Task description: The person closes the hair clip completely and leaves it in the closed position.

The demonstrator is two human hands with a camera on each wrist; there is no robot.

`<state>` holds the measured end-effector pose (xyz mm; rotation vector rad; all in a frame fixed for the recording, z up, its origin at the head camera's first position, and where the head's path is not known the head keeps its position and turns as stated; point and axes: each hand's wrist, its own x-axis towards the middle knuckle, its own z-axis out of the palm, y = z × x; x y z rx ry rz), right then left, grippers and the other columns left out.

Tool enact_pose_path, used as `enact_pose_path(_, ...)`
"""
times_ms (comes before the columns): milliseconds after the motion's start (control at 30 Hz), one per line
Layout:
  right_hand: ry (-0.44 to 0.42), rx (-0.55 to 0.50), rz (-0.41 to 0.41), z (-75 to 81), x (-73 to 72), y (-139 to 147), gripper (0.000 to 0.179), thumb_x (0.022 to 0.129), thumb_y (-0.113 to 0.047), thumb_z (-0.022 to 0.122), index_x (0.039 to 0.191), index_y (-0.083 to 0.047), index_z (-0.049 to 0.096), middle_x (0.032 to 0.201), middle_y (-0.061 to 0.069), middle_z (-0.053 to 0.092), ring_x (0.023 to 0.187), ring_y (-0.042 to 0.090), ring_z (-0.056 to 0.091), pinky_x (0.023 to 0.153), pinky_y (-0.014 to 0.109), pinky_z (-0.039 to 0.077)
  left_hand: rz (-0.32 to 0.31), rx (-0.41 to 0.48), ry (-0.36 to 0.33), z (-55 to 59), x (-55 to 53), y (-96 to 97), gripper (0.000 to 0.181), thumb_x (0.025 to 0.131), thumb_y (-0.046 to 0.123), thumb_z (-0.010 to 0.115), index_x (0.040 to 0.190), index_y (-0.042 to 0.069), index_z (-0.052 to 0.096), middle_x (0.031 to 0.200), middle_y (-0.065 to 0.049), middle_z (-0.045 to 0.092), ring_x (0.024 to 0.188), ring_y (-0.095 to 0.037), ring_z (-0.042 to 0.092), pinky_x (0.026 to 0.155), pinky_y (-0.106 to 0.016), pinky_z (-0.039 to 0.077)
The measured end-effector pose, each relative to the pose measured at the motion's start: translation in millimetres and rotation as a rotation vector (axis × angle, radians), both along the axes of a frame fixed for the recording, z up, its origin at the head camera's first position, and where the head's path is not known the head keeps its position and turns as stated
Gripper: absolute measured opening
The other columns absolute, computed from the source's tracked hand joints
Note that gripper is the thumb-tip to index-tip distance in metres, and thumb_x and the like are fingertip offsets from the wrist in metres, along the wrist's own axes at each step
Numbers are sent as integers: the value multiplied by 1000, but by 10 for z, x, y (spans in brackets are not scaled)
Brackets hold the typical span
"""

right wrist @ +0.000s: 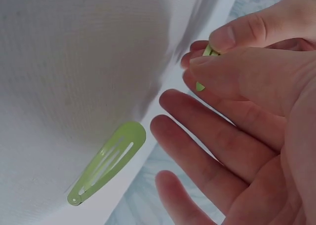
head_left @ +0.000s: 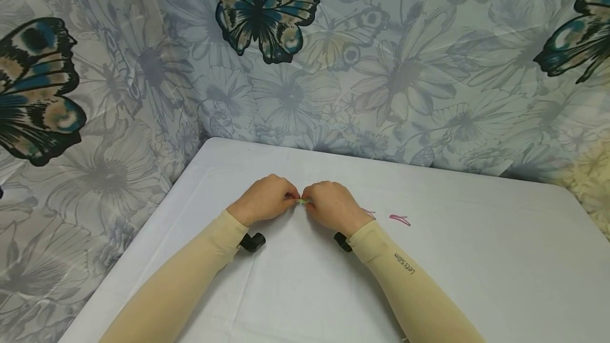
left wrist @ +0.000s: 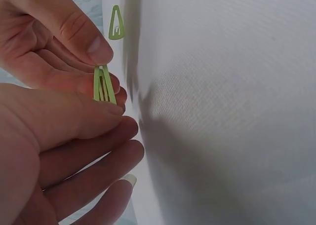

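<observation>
A light green snap hair clip (left wrist: 104, 87) spans the gap between my two hands, which meet near the middle of the white table. My left hand (head_left: 267, 200) pinches one end between thumb and forefinger. At the other end, my right hand (head_left: 333, 206) pinches the clip with its thumb and forefinger; in the right wrist view most of the clip is hidden by the fingers. The other fingers of the right hand spread loosely away from it. Another green hair clip (right wrist: 109, 161) lies on the table by the right hand.
Pinkish-red hair clips lie right of the right hand: one clip (head_left: 400, 219) in full view, another (head_left: 369, 213) partly behind the wrist. Each wrist carries a small black camera (head_left: 252, 242). Beyond the white table (head_left: 476, 258) hangs a butterfly-patterned cloth (head_left: 295, 94).
</observation>
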<state>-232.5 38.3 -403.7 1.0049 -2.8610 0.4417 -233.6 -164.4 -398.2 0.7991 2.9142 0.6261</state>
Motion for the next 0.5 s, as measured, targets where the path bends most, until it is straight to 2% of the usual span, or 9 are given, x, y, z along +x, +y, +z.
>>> enact_pose_path(267, -5, -5, 7, -5, 0, 3, 19, 93, -3, 73, 106, -12, 84, 99, 2, 83, 91, 24, 78, 81, 42, 62, -17, -11, 45, 14, 15, -4, 21, 97, 6, 71, 106, 16, 87, 103, 4, 83, 87, -10, 68, 80, -34, 59)
enact_pose_path(500, -2, -9, 10, -9, -5, -6, 18, 95, -4, 73, 106, -13, 84, 100, 2, 84, 94, 24, 79, 85, 43, 63, -33, -35, 89, 18, 26, -8, 20, 98, 5, 73, 109, 15, 87, 110, 1, 84, 102, -17, 78, 89, -39, 63)
